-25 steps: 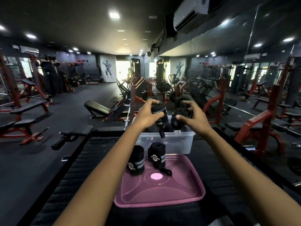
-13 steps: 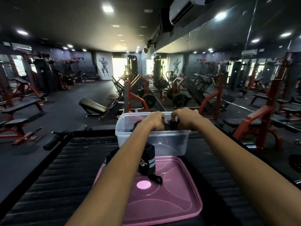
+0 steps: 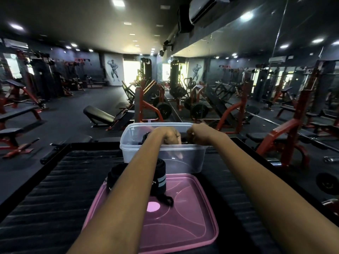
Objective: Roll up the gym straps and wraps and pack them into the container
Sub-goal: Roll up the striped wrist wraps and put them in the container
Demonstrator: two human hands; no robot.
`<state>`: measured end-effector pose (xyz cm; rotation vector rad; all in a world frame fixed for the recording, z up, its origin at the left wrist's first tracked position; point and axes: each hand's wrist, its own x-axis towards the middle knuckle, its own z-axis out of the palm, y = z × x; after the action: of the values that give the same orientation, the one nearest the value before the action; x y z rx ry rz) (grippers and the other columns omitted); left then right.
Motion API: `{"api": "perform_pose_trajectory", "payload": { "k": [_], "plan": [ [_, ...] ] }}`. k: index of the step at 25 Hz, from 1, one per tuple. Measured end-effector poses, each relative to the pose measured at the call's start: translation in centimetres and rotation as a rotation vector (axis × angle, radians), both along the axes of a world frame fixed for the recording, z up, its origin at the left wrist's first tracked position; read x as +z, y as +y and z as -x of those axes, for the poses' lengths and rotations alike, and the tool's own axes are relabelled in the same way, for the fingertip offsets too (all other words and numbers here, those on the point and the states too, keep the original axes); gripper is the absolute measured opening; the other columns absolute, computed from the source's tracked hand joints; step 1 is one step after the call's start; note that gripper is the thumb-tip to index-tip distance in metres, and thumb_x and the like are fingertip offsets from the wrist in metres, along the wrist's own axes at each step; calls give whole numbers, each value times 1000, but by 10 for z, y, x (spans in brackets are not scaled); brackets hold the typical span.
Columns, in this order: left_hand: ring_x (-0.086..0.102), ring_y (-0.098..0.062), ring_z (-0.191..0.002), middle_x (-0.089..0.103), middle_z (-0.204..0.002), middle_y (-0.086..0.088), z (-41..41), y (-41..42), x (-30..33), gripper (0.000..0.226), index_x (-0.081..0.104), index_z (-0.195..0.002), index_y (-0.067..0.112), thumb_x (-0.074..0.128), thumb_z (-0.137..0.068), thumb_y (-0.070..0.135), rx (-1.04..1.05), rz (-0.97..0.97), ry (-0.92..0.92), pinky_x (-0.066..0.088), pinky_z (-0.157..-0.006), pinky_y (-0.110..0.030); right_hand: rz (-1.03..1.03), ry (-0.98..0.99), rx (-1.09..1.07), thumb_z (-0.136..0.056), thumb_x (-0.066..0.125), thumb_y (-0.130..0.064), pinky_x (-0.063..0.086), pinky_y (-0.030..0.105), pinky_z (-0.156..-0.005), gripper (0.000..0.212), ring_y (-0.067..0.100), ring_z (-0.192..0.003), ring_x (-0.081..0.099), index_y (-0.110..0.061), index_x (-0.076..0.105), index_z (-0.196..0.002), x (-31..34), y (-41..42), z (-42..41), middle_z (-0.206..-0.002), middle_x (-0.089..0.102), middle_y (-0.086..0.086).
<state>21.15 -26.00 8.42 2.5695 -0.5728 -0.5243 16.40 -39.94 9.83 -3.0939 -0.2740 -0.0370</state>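
Note:
A clear plastic container stands on a black ribbed pad. Both my hands reach down into it. My left hand curls its fingers round a black rolled wrap low inside the box. Beside it, my right hand is curled round another dark strap, mostly hidden by the fingers. Two more rolled black wraps stand on the pink lid in front of the box. One wrap is left of my left forearm. The other wrap, grey-striped, is right of it.
The pad's raised black frame runs along the left and far sides. Beyond it lie the gym floor, red-framed benches, a leg press machine and a mirror wall on the right.
Both hands, which held rolled wraps above the container, have come down into it with them. The view has shifted closer and lower.

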Motion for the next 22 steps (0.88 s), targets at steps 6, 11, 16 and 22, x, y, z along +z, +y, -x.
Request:
{"api": "perform_pose_trajectory", "payload": {
  "k": [6, 11, 16, 22],
  "plan": [
    [60, -22, -90, 67, -100, -11, 10, 14, 6, 24, 70, -101, 4, 69, -85, 23, 50, 111, -7, 51, -86, -36, -247, -187, -39, -87, 63, -38, 44, 44, -85, 20, 28, -99, 57, -20, 55, -82, -14, -12, 12, -95, 61, 5],
    [61, -12, -90, 70, -104, -6, 45, 39, 8, 20, 71, -95, 5, 72, -83, 22, 60, 330, -180, 47, -86, -29, -369, -409, 18, -88, 63, -29, 44, 42, -86, 11, 20, -95, 59, -18, 62, -91, -25, -8, 39, -93, 65, -2],
    [65, -7, -81, 71, -89, 1, 109, 98, -4, 6, 69, -83, 14, 73, -80, 10, 246, 864, -528, 50, -77, -20, -781, -563, 204, -82, 72, -18, 46, 18, -67, 11, 11, -72, 60, -9, 66, -80, -31, 22, 91, -78, 67, 2],
    [56, -11, -112, 54, -122, 2, 164, 168, -65, 84, 54, -118, 26, 83, -42, 49, 314, 684, -227, 45, -94, -23, -867, -78, 70, -65, 84, -41, 50, 23, -75, 62, 13, -91, 62, -17, 53, -112, -72, 71, 122, -106, 63, -1]
  ]
}}
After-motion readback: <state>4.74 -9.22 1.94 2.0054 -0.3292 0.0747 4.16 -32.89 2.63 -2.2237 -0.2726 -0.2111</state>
